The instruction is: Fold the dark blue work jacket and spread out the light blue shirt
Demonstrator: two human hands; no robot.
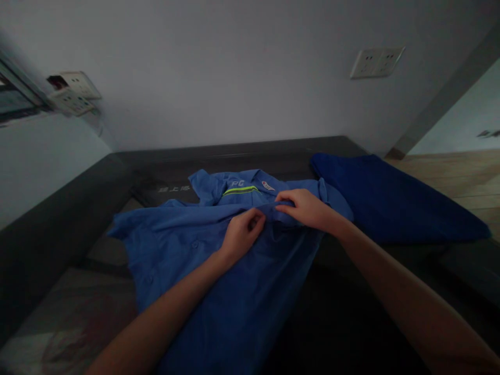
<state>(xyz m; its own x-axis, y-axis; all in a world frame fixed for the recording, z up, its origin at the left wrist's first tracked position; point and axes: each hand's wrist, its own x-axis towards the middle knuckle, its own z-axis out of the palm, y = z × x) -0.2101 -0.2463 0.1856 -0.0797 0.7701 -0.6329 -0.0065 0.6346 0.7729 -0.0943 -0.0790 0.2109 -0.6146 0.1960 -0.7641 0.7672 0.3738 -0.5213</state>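
Observation:
A light blue work shirt (187, 260) lies spread on a dark table (70, 219), its collar with a yellow-green stripe at the far side. My left hand (242, 232) pinches the shirt's front edge near the middle, fingers curled on the cloth. My right hand (304, 208) grips the same fabric edge just to the right, fingers pressed on it. Both hands sit close together below the collar.
A darker blue garment (390, 198) lies on the table to the right of the shirt. Wall sockets (377, 62) sit on the grey wall behind, and another socket box (74, 94) at the left. Wooden floor (461, 177) shows at the far right.

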